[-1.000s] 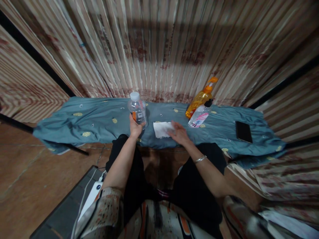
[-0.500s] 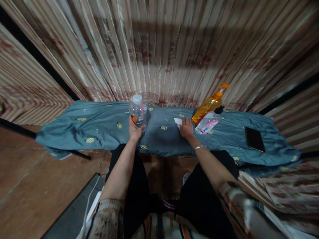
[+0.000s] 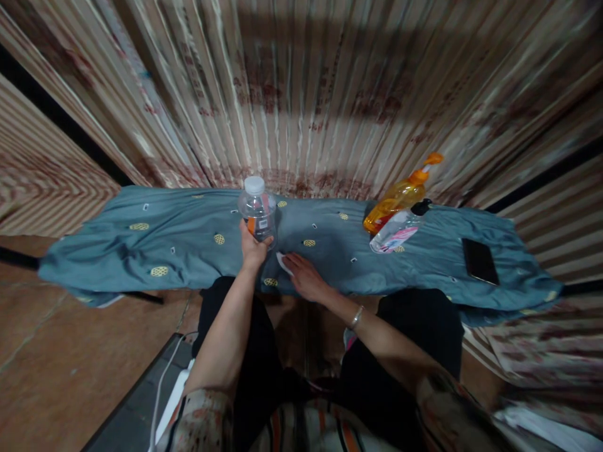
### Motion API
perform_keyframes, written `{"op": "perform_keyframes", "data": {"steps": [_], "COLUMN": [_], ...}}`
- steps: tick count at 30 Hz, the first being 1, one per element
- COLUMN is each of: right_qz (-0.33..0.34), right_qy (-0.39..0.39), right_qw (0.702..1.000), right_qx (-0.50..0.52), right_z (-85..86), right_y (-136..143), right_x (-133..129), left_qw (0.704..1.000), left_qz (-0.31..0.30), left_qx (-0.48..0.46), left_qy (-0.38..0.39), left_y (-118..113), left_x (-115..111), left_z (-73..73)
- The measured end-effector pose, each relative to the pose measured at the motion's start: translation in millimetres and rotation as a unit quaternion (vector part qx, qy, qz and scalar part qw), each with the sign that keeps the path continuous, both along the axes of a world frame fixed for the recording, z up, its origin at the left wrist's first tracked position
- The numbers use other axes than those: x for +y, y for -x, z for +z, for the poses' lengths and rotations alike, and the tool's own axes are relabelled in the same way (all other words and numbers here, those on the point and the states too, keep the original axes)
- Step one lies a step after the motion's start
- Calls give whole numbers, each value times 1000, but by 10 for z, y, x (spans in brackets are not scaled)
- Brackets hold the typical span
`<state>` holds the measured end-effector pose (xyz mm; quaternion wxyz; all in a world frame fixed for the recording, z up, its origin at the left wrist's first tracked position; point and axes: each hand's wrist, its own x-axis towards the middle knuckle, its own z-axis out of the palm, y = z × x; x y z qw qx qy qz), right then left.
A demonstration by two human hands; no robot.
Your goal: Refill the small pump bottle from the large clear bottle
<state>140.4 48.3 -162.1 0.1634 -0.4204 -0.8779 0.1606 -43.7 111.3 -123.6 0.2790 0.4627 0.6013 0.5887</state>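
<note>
My left hand (image 3: 252, 246) grips the lower part of a clear water bottle (image 3: 257, 208) with a white cap, standing upright on a blue-grey cloth (image 3: 164, 238) that covers a narrow bench. My right hand (image 3: 305, 277) lies on the cloth just right of the bottle, pressing a small white tissue (image 3: 282, 262); only a corner of the tissue shows past the fingers. A bracelet is on my right wrist.
An orange pump bottle (image 3: 399, 196) and a clear pump bottle with a pink label (image 3: 396, 231) lean at the back right. A black phone (image 3: 479, 260) lies flat further right. A pleated curtain hangs behind. A white cable runs over the floor at lower left.
My right hand has drawn the tissue from beside the pump bottles to the left, next to the water bottle. The tissue went from spread flat to bunched under the hand. My left hand stayed on the bottle.
</note>
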Motion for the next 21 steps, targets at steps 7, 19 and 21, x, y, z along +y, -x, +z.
{"op": "perform_keyframes", "data": {"steps": [7, 19, 21], "right_qz": [-174, -332, -288], "right_qy": [-29, -36, -32], "right_qw": [980, 942, 957], "right_qx": [-95, -32, -22], "right_z": [48, 109, 117], "right_y": [-1580, -719, -347], "right_x": [-319, 559, 636], "left_qw": [1000, 1000, 1000], "left_qz": [-2, -13, -17], "left_qx": [-3, -8, -9], "left_qy": [3, -14, -14], "left_y": [10, -36, -36], "left_x": [-8, 26, 17], "left_z": [14, -57, -51]}}
